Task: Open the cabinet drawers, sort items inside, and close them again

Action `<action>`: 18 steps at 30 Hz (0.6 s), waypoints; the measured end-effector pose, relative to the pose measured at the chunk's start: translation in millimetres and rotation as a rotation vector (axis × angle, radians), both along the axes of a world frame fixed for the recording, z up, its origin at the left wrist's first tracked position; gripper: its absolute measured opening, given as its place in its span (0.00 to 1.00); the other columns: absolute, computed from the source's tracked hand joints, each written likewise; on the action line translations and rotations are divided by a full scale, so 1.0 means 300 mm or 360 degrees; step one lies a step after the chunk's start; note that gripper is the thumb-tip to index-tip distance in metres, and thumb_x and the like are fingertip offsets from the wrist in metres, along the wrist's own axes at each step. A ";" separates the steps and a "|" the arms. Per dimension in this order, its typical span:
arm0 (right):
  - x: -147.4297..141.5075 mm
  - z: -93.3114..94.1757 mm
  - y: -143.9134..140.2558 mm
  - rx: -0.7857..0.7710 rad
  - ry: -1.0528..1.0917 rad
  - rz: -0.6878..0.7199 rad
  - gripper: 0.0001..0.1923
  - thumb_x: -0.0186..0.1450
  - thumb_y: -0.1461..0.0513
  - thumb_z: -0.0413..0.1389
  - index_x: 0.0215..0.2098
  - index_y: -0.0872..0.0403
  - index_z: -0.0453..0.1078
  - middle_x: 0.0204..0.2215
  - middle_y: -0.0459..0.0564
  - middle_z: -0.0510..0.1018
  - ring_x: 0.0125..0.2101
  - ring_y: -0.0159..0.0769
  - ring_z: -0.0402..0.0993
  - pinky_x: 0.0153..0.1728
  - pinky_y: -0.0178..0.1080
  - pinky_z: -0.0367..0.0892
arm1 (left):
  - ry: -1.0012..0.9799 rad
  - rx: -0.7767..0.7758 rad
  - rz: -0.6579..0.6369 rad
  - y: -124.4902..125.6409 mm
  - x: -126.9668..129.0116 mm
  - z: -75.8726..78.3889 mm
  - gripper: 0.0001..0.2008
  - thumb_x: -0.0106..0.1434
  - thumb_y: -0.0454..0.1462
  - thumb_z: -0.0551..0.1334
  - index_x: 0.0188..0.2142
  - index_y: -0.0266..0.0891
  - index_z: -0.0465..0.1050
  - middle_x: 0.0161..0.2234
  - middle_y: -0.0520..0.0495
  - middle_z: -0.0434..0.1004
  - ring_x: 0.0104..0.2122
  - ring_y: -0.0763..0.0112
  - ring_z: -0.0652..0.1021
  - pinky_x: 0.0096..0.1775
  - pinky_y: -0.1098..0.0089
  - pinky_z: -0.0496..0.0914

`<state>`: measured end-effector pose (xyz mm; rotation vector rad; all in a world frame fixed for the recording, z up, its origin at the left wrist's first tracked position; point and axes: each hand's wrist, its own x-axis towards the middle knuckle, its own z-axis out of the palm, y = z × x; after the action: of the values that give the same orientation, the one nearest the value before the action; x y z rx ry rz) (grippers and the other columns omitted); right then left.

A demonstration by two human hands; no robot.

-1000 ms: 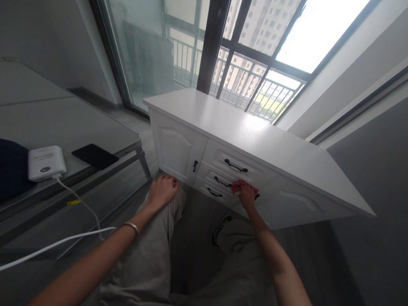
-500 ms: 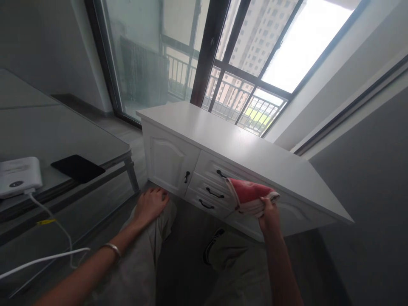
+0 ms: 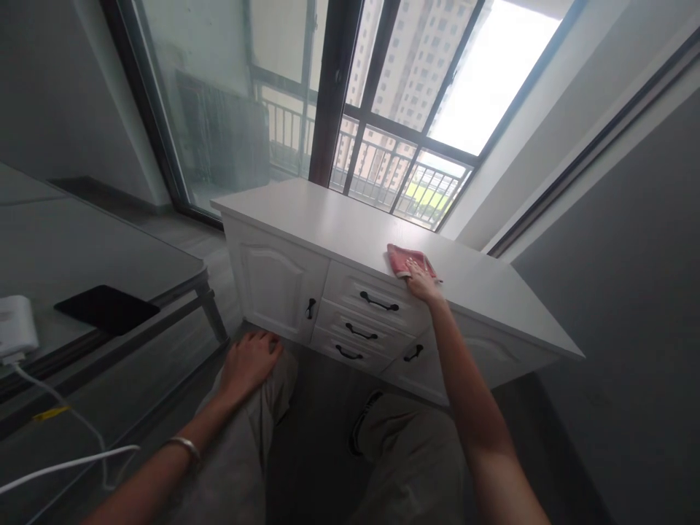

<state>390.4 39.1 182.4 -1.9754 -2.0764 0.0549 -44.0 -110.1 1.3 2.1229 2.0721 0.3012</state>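
Observation:
A low white cabinet with black-handled drawers and doors stands below the window. A red cloth lies flat on its top near the front edge, and my right hand presses on the cloth's near side, fingers on the fabric. My left hand rests palm down on my left knee, fingers spread, holding nothing. A bracelet sits on that wrist.
A grey table at the left carries a black phone and a white power bank with a white cable hanging off. Glass doors and a railing lie behind the cabinet. A grey wall rises at the right. My legs and shoe fill the floor below.
My right hand lifted the red cloth from the drawer fronts up onto the cabinet top. The left hand stayed on the knee. The view tilted up slightly.

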 end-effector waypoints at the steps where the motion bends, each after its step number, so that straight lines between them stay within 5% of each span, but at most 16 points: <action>1: -0.008 -0.017 0.010 -0.0151 -0.0060 -0.0004 0.35 0.78 0.64 0.45 0.80 0.68 0.62 0.80 0.69 0.61 0.80 0.54 0.58 0.80 0.55 0.53 | 0.0007 -0.0008 0.0007 0.000 -0.002 0.002 0.24 0.78 0.44 0.52 0.55 0.40 0.86 0.58 0.36 0.87 0.60 0.40 0.81 0.57 0.47 0.76; 4: -0.011 -0.031 0.018 -0.0370 -0.0129 -0.0043 0.37 0.81 0.60 0.43 0.84 0.66 0.53 0.84 0.64 0.50 0.84 0.50 0.46 0.83 0.54 0.45 | 0.0032 -0.0013 -0.0001 0.001 -0.005 0.006 0.24 0.78 0.44 0.52 0.54 0.40 0.87 0.58 0.36 0.87 0.60 0.39 0.81 0.57 0.47 0.76; 18: -0.073 -0.018 -0.027 -0.0436 -0.0189 -0.0215 0.47 0.83 0.43 0.39 0.87 0.65 0.36 0.86 0.61 0.35 0.85 0.47 0.31 0.83 0.54 0.31 | 0.0015 0.0008 -0.0033 -0.014 0.022 0.019 0.24 0.77 0.44 0.52 0.54 0.40 0.87 0.59 0.35 0.87 0.59 0.39 0.81 0.56 0.49 0.76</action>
<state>368.5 31.0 177.0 -2.3279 -2.0962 0.2103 -37.4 -114.4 7.0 2.1515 2.0549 0.2944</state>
